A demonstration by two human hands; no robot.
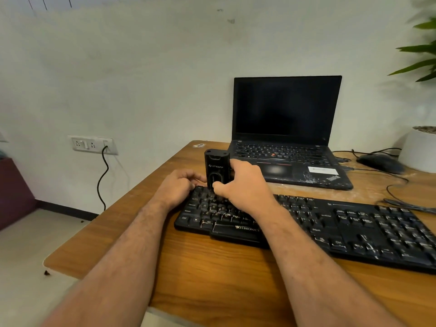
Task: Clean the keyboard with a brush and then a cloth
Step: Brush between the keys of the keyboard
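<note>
Right hand [245, 185] is gripping an upright black Stripp-branded brush block [216, 169] on the dusty black Zebronics keyboard [354, 230], at its 10 o'clock corner; left hand [179, 187] is resting curled beside it, holding nothing visible.

The right hand [245, 185] hid the lower end of the upright black plastic brush tool [216, 167] and keys beneath. At three o'clock, the long black keyboard [342, 223], white pot [417, 149] and blurred green plant [422, 57] were cut off.
</note>
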